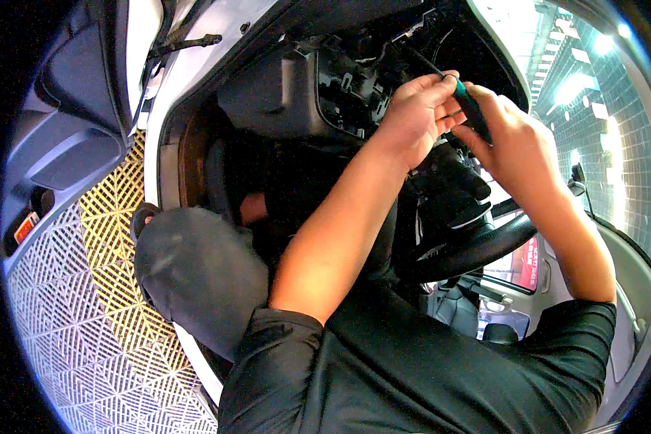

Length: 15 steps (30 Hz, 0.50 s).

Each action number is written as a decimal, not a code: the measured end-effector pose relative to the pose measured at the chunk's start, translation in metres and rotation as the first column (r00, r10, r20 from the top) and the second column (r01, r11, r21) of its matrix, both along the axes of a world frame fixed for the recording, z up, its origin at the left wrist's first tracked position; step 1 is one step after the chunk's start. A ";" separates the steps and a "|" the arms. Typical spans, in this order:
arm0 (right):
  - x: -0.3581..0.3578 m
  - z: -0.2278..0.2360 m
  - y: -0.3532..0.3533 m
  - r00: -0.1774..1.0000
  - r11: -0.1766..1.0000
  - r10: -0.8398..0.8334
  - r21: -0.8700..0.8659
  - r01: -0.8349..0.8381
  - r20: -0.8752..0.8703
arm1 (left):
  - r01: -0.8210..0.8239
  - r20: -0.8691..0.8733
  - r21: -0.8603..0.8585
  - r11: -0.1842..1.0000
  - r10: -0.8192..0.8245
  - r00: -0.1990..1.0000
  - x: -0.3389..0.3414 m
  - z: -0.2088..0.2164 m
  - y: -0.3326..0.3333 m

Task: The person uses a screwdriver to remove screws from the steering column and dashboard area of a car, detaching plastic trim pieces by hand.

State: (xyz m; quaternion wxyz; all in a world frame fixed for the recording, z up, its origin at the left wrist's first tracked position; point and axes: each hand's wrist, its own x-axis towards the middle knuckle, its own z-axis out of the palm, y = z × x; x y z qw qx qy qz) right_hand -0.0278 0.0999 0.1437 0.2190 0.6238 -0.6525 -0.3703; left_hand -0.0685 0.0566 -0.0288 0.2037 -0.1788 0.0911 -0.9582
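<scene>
A screwdriver [473,108] with a black and teal handle slants over the opened dashboard [351,83]. Its thin dark shaft runs up and left into the dark cavity, where the tip is hard to make out. Around the handle's black end, the fingers of my right hand [519,137] are closed. My left hand [421,112] pinches the screwdriver's front part between thumb and forefinger, its other fingers curled below. Brackets and bare plastic show inside the dashboard opening. Below my hands are the steering column [452,181] and the black steering wheel [477,252].
At left the car door [69,155] stands open above white and yellow grid floor tiles [112,239]. A dark grey cloth-covered shape [199,275], apparently my bent leg, lies by the sill. The windscreen [607,108] curves along the right, close to my right forearm.
</scene>
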 end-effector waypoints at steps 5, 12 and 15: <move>-0.002 -0.006 0.005 0.791 0.833 -0.444 -0.131 0.537 0.422 | -0.014 0.089 -0.112 0.994 0.024 0.996 0.003 0.002 0.003; -0.003 -0.002 -0.012 0.381 0.606 -0.548 0.039 0.795 0.745 | -0.075 0.028 -0.008 0.997 0.075 0.997 0.005 0.009 -0.003; -0.002 0.000 -0.016 0.241 0.480 -0.530 0.053 0.875 0.813 | -0.020 0.042 0.011 1.000 0.020 0.999 0.003 0.013 0.001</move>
